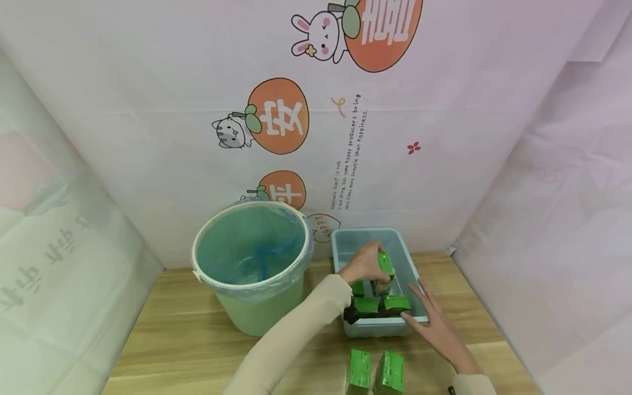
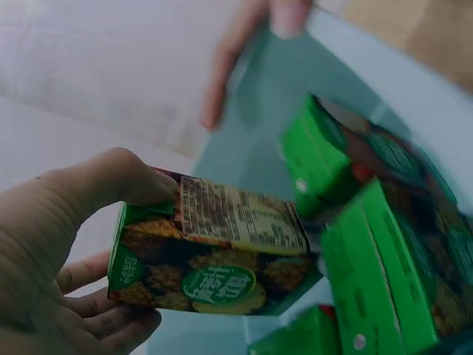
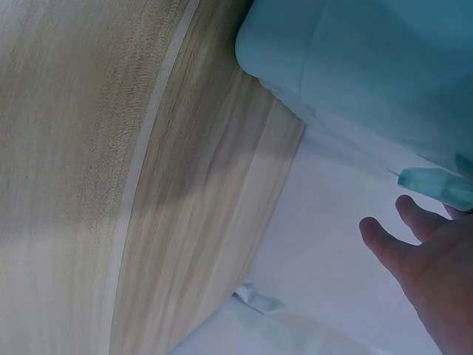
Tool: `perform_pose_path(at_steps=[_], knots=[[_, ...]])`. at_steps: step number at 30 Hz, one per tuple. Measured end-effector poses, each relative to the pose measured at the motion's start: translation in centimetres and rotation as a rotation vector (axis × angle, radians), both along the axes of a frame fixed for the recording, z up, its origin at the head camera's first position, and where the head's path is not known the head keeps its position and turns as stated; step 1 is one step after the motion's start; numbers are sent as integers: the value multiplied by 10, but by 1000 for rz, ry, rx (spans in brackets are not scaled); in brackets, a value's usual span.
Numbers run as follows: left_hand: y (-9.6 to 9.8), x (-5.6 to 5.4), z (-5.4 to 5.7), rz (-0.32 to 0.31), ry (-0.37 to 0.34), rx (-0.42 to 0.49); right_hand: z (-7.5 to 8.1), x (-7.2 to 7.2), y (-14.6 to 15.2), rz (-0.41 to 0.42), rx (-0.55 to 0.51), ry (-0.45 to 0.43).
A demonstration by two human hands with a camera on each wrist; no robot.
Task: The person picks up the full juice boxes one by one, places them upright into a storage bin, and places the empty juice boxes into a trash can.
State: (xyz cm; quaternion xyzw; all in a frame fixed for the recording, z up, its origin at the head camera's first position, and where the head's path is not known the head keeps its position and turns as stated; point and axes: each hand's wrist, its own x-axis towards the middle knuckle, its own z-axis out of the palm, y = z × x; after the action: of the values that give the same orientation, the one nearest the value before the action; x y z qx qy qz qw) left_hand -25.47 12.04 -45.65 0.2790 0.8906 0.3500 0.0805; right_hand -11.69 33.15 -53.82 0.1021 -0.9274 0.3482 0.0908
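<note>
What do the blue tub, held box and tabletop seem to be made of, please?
The blue tub is probably smooth plastic, from its rounded corners. The box in the left hand looks like smooth printed carton, with crisp folded edges. The tabletop could be satin wood or laminate; the grain leaves it open.

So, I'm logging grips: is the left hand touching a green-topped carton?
Touching: the left wrist view shows the left hand gripping the carton, thumb pressed on its side.
</note>
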Motion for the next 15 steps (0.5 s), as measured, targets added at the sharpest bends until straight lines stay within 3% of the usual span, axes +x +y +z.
perform_pose_path(at_steps=[5,12,15], knots=[[8,-3,-12,2,-23,-81,-1,0,4,1,0,2],[15,-7,-29,-46,68,-234,-2,0,5,-7,13,25],[17,-8,-34,-40,50,-259,-2,0,5,-2,10,22]])
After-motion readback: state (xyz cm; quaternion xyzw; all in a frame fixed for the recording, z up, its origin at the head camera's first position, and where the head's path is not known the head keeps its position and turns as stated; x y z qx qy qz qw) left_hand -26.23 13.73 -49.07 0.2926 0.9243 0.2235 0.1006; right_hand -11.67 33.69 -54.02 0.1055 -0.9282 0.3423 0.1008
